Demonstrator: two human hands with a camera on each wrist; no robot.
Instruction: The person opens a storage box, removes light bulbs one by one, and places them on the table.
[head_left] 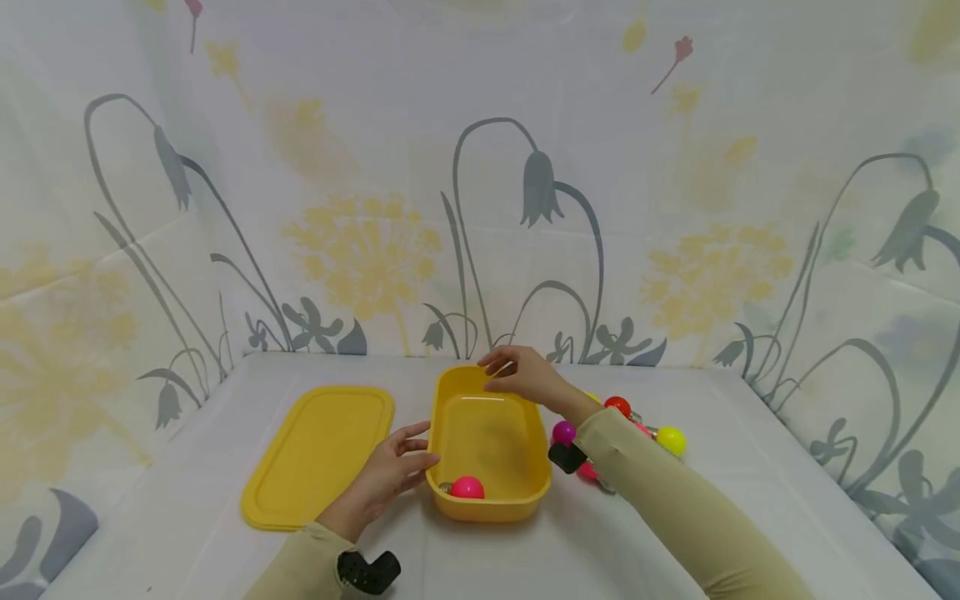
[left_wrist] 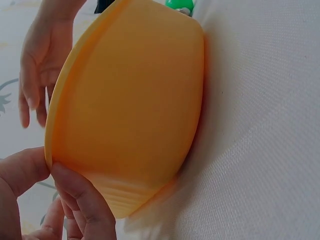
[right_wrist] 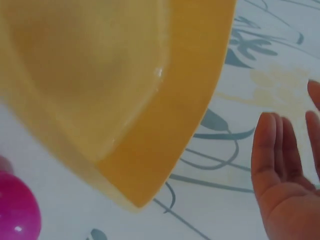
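Note:
A deep yellow plastic container (head_left: pixel 491 433) with rounded corners stands on the white-covered table. A pink light bulb (head_left: pixel 468 487) with a metal screw base lies inside at its near end. My left hand (head_left: pixel 390 471) pinches the container's left rim between thumb and finger, as the left wrist view shows on the orange-looking wall (left_wrist: pixel 130 95). Over the far end of the container hovers my right hand (head_left: pixel 528 377), holding nothing. Its fingers (right_wrist: pixel 265 142) are loosely extended, apart from the rim in the right wrist view.
Left of the container lies a flat yellow lid (head_left: pixel 322 454). Several coloured bulbs lie on the right, partly behind the right forearm: a purple bulb (head_left: pixel 564 432), a red bulb (head_left: pixel 618 406) and a yellow bulb (head_left: pixel 671 440) among them. A flower-printed cloth (head_left: pixel 495 250) hangs behind the table.

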